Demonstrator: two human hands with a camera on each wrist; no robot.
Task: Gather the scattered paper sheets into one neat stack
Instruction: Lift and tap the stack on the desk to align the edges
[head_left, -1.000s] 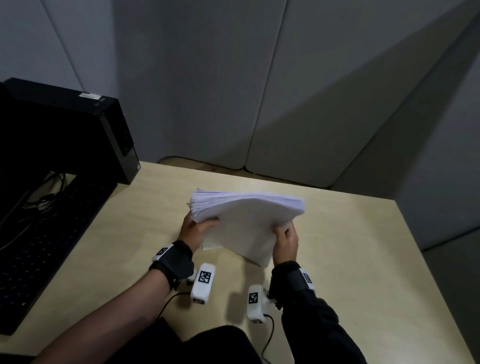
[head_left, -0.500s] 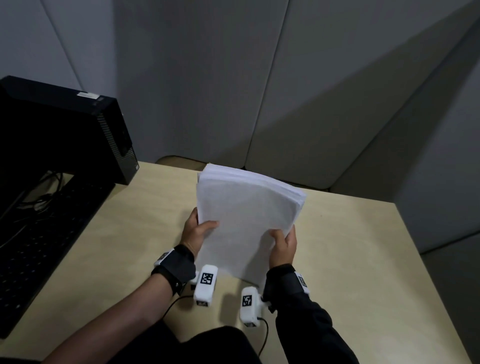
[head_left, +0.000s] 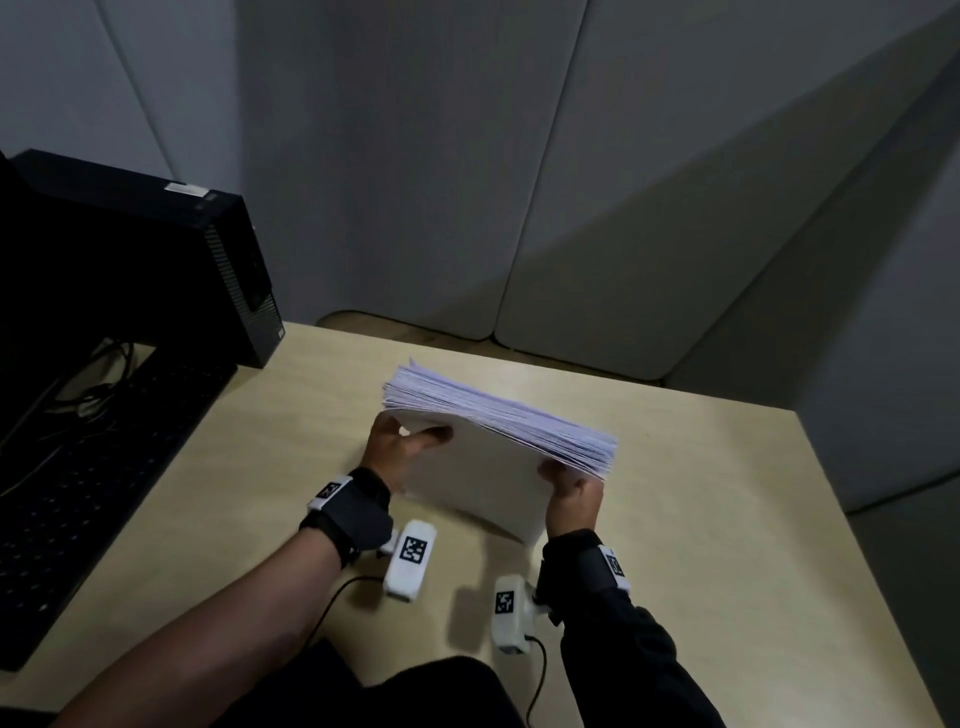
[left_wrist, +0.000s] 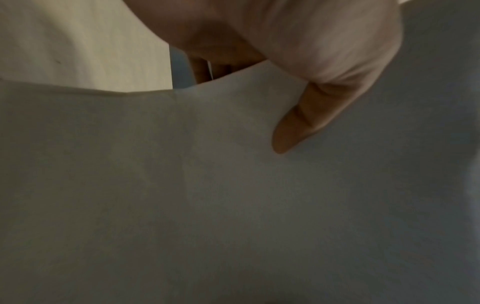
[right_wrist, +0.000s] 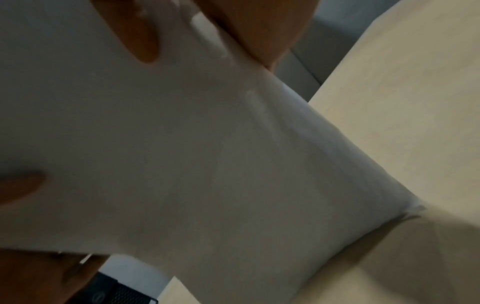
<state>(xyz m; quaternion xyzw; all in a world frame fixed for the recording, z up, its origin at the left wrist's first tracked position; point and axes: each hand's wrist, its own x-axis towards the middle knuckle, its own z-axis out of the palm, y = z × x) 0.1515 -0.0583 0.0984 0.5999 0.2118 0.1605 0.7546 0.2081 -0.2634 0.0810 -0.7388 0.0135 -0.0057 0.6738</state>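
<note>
A thick stack of white paper sheets (head_left: 483, 462) stands on edge on the beige table (head_left: 727, 519), leaning toward me, its uneven top edges fanned out. My left hand (head_left: 400, 449) grips the stack's left side, thumb across the near face. My right hand (head_left: 571, 493) grips the right side near the upper corner. In the left wrist view my thumb (left_wrist: 298, 123) presses on the paper (left_wrist: 207, 195). The right wrist view shows the near sheet (right_wrist: 182, 154), my thumb (right_wrist: 140, 35) on it, and the lower corner touching the table (right_wrist: 402, 102).
A black computer tower (head_left: 156, 260) stands at the back left of the table, with a black keyboard (head_left: 78, 493) and cables in front of it. Grey partition panels (head_left: 519, 182) close off the back. The table's right edge runs beside a gap.
The stack, raised upright half a second ago, has dropped back down to the table and leans toward me, top edges showing again. Both hands kept their grip on its sides.
</note>
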